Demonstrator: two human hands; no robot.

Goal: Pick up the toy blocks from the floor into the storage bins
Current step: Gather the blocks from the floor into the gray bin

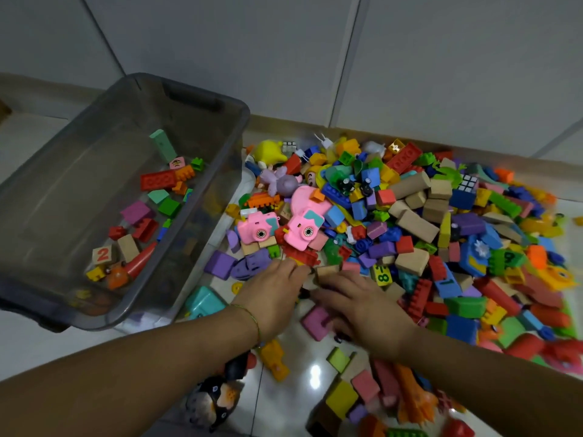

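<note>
A big heap of coloured plastic and wooden toy blocks (pixel 410 222) covers the floor at centre and right. A grey translucent storage bin (pixel 220 159) stands at the left with several blocks (pixel 157 181) on its bottom. My left hand (pixel 274 294) lies palm down at the heap's near edge, its fingers stretched towards a red piece (pixel 301 257). My right hand (pixel 362 305) lies palm down beside it, fingers pointing left. A small wooden block (pixel 328 272) sits between the fingertips of both hands. Neither hand plainly grips anything.
Two pink toy cameras (pixel 257 228) and soft figures lie at the heap's left side. A teal block (pixel 203 302) and a pink block (pixel 315 323) lie near my wrists. A black and orange toy (pixel 214 402) sits under my left forearm. A white wall stands behind.
</note>
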